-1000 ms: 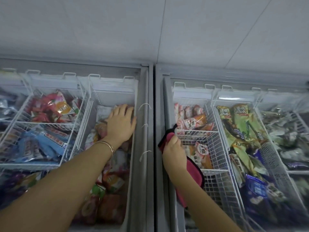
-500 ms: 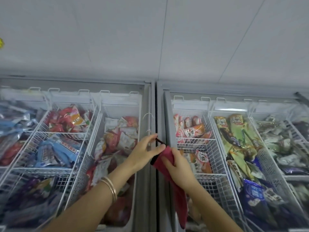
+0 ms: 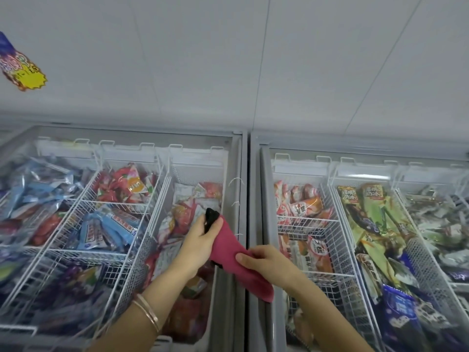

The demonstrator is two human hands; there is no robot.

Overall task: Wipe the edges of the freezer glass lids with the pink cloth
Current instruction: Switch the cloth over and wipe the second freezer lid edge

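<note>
A soft pink cloth with a dark, near-black edge point(image 3: 234, 252) is stretched on a slant at the centre of the frame, running from upper left down to lower right, its lower corner hanging loose past the right wrist. It lies above the grey frame strip point(image 3: 232, 288) where two glass-lidded chest freezers meet side by side. The left hand point(image 3: 200, 240) grips the cloth's upper end, fingers curled round the dark trim, with thin gold bangles point(image 3: 148, 311) on its wrist. The right hand point(image 3: 264, 261) pinches the cloth lower down, thumb on top of the fabric and fingers tucked beneath. So both hands are clamped on the same cloth, a short way apart, holding it taut between them. Under the left freezer's glass lid point(image 3: 121, 158), at the left of the frame, white wire baskets point(image 3: 76, 224) hold blue, red and purple packets. Under the right freezer's glass lid point(image 3: 355, 158), at the right of the frame, are orange, green and dark blue wrappers. A colourful sticker with a yellow burst point(image 3: 20, 69) sits on the pale wall at upper left.
</note>
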